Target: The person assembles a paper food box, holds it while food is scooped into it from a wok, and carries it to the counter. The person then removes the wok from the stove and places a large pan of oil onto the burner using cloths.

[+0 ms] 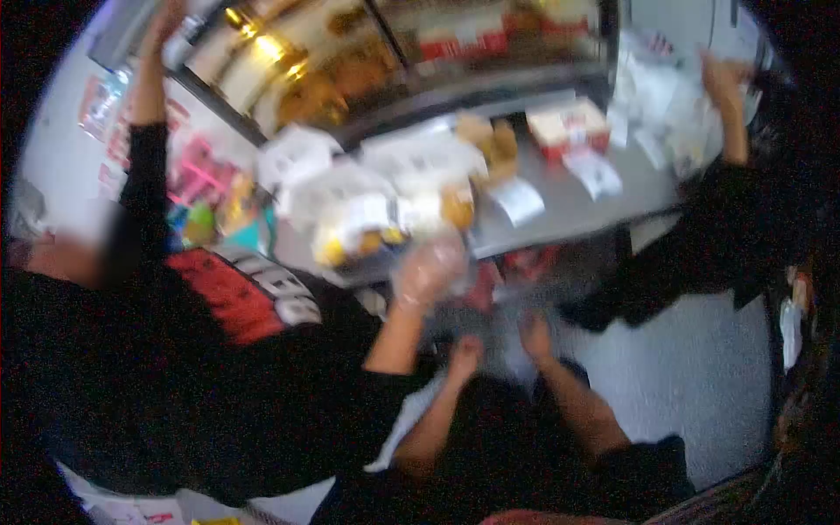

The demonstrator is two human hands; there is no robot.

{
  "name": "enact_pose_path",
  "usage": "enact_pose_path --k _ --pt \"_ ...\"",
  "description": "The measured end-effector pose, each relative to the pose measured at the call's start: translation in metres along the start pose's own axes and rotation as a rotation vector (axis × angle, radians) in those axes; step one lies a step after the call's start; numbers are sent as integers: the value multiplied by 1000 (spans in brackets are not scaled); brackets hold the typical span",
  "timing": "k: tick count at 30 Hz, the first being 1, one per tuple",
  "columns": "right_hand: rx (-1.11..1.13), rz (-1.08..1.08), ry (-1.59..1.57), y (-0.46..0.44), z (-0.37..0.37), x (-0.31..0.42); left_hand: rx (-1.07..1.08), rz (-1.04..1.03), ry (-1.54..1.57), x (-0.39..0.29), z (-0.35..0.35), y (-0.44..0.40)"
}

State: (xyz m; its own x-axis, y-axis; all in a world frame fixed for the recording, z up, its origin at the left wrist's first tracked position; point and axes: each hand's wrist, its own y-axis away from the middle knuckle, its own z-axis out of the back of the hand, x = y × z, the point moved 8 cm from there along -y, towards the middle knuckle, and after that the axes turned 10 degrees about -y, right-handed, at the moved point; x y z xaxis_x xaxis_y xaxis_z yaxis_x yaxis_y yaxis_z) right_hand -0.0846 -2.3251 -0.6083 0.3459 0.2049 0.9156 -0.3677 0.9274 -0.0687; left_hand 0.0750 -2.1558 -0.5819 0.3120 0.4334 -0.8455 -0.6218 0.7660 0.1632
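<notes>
Low in the middle of the view, my left hand (465, 357) and my right hand (535, 337) are raised a short way apart, both blurred, with fingers looking closed. Between and just above them spans a thin see-through film, like a clear plastic bag (500, 328), its edges smeared. Beyond it, a co-worker's hand in a clear glove (430, 267) is over the counter edge, close to open white takeaway boxes (350, 188) with yellow and brown food. What that gloved hand touches is unclear.
A metal counter (577, 206) holds a red-and-white box (569, 127), a brown paper bag (490, 144) and paper slips (516, 199). Behind stands a lit display case (350, 70). One co-worker in black is close on the left; another person's arm (731, 105) reaches in at right, near white plastic bags (665, 96).
</notes>
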Motion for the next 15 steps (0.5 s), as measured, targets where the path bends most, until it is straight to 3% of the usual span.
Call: enact_pose_path --k 1,2,3,5,6,7,10,13,14,15 --pt "46 250 3 -18 25 77 -29 -207 -279 52 -25 -32" --pt "-138 392 -130 -34 49 114 -30 84 -1 25 -21 -37" --pt "-183 462 -209 -47 66 132 -88 242 6 13 -19 -49" --pt "-425 832 -195 -62 107 129 -312 18 -10 51 -36 -88" --pt "-541 914 -16 -65 131 133 -283 -11 -114 93 -51 -108" --pt "-573 962 -47 -78 152 142 -249 -60 -198 113 -60 -130" --pt "-782 1090 -69 -102 187 114 -426 -131 -286 75 -62 -137" --pt "-907 1235 -79 -106 209 106 -946 -302 -179 36 -28 -96" --pt "-912 1251 -80 -96 203 146 -949 -269 40 52 23 -94" --pt "-921 1236 23 -103 203 149 -972 -407 158 49 41 -93"
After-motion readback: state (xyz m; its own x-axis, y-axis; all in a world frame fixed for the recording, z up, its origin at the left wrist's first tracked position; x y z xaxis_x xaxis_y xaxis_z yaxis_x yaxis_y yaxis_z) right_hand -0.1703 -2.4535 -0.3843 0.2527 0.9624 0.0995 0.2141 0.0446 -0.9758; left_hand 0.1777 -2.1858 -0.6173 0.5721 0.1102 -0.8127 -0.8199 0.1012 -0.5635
